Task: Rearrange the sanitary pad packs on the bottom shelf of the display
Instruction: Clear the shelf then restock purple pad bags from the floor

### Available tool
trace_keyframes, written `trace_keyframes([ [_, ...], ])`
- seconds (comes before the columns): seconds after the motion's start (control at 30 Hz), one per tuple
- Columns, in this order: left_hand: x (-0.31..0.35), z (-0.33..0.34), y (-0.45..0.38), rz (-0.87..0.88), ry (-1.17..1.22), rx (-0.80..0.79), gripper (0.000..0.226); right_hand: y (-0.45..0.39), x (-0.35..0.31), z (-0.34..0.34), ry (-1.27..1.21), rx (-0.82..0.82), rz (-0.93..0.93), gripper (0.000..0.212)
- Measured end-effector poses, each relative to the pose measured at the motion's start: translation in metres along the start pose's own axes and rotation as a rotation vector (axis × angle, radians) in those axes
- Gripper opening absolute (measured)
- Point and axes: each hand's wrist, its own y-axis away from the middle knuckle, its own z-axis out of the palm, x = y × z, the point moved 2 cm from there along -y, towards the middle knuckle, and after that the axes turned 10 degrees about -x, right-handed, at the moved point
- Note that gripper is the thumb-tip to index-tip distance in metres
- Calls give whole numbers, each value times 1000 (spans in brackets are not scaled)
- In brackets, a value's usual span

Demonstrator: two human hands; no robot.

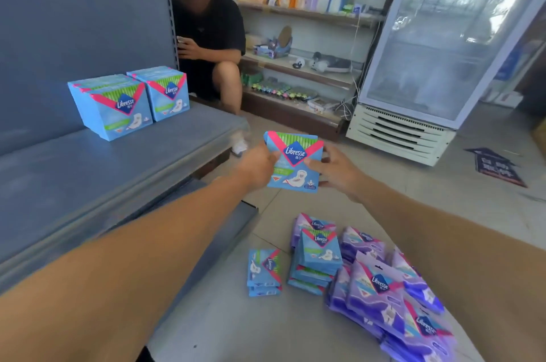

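The person holds one blue pack (292, 162) in the air with both hands, in front of the body and over the floor. The left hand (256, 168) grips the pack's left edge with curled fingers, and the right hand (334, 171) pinches the right edge, with the thumb on the printed face and the fingers behind.

To the left of the left hand, and farther away, lies the grey shelf (97, 172). Two rows of blue packs (130, 101) stand upright on it against the back panel. Below the hands, nearer to the person, more blue packs (313, 261) lie in small stacks on the floor, and just right of them is a pile of purple packs (393, 293).

The pack looks light and thin. It is probably soft inside a smooth plastic wrapper, so it may bend or slip if it is held by one corner only. A hold on the two opposite side edges, as now, seems safe. For setting it upright beside the standing rows, a grip near the top edge would probably leave the bottom free to land first.
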Motion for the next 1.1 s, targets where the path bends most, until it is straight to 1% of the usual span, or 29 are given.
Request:
trace_keyframes([
  [0.07,-18,29,-6,-77,8,-72,34,-3,36,7,48,-37,65,20],
  [0.1,-33,45,-11,-131,34,-120,32,-5,57,13,86,-53,100,16],
  [0.13,-49,61,-13,-182,63,-160,31,-11,81,18,135,-60,144,22],
  [0.17,-64,76,-15,-221,87,-186,35,-16,102,26,182,-74,196,33],
  [0.2,-79,91,-16,-246,97,-185,41,-21,121,35,223,-83,247,44],
  [0.27,-107,118,-15,-295,106,-145,51,-28,148,55,287,-81,330,53],
  [0.3,-122,130,-13,-319,139,-129,51,-32,160,66,301,-90,365,56],
  [0.4,-168,164,-13,-439,212,-121,35,-47,196,99,348,-127,430,74],
  [0.43,-182,172,-14,-453,213,-132,35,-54,211,108,351,-137,454,80],
  [0.5,-204,185,-18,-458,249,-187,38,-65,237,126,354,-139,489,81],
  [0.53,-214,192,-19,-464,270,-241,44,-71,248,133,342,-124,488,79],
  [0.57,-224,200,-22,-468,304,-286,63,-77,258,138,337,-115,480,77],
  [0.63,-238,213,-30,-479,372,-360,114,-87,276,147,395,-161,491,71],
  [0.67,-246,220,-34,-480,355,-389,130,-92,283,150,438,-197,494,67],
  [0.7,-255,227,-40,-480,318,-417,136,-98,290,152,460,-212,491,64],
  [0.77,-261,234,-44,-459,241,-464,134,-107,303,153,448,-193,508,65],
  [0.87,-269,248,-52,-449,157,-502,117,-121,322,154,455,-194,535,62],
  [0.97,-278,261,-59,-435,86,-532,114,-129,337,156,469,-208,550,60],
  [1.03,-283,266,-61,-428,52,-537,112,-130,342,156,487,-209,544,61],
  [1.1,-290,269,-63,-409,17,-512,105,-128,343,156,502,-201,516,62],
])
